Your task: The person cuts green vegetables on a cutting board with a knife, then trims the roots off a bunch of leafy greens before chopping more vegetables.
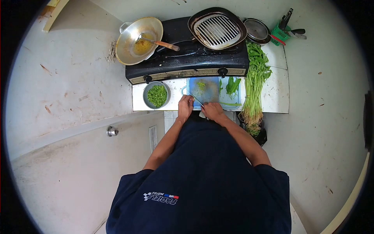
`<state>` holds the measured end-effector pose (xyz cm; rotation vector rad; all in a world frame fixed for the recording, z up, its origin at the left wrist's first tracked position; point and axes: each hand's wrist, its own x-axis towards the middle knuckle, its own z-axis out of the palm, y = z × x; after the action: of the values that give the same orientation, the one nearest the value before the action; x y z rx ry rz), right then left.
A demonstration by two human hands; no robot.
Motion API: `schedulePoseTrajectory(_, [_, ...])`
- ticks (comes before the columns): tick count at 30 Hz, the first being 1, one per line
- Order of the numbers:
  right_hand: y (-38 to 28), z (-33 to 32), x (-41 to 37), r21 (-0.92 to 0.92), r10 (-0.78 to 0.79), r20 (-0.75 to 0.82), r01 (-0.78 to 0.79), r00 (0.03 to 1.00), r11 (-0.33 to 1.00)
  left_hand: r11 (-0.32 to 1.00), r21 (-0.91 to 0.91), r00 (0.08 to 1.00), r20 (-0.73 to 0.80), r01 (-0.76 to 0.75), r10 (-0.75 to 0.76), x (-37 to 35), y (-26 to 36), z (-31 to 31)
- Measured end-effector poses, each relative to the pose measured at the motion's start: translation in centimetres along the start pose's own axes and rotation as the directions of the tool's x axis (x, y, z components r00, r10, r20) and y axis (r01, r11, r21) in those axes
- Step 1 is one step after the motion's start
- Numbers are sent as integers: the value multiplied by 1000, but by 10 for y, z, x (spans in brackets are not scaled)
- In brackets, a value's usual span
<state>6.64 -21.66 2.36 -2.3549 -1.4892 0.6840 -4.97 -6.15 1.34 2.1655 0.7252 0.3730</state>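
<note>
The right hand [212, 110] grips a thin knife [196, 100] over the blue plastic cutting board [225, 97] on the white counter [272, 97]. The left hand [186, 106] is curled at the board's near edge. What it holds cannot be seen. A round grey bowl of chopped greens [157, 95] sits just left.

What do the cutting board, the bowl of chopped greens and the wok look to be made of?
The cutting board looks like plastic: matte and uniformly blue. The bowl seems to be metal, with a dull grey rim. The wok is metal, perhaps aluminium: pale, silvery and scuffed.
</note>
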Motion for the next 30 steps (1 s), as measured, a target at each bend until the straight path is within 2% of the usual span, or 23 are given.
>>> schedulePoseTrajectory(3, [-5, 3, 13, 9, 39, 21, -39, 999, 999, 1000, 10, 1000, -1, -6, 6, -1, 0, 0])
schedulePoseTrajectory(6, [-4, 2, 6, -11, 33, -24, -33, 999, 999, 1000, -10, 1000, -16, -2, 2, -1, 1, 0])
schedulePoseTrajectory(14, [-5, 3, 3, -38, 16, -9, -16, 1000, 999, 1000, -15, 999, -25, 23, -23, -2, 10, -3])
schedulePoseTrajectory(21, [3, 7, 3, -37, -32, -81, 29, 996, 999, 1000, -9, 999, -33, 18, -18, -1, 3, 1])
schedulePoseTrajectory(24, [11, 3, -6, -36, -45, -28, 44, 999, 998, 1000, 4, 999, -35, 7, -7, -4, 5, 0])
schedulePoseTrajectory(30, [16, -9, 3, -27, 77, -26, -78, 997, 997, 999, -38, 999, -42, -11, 9, -2, 4, -1])
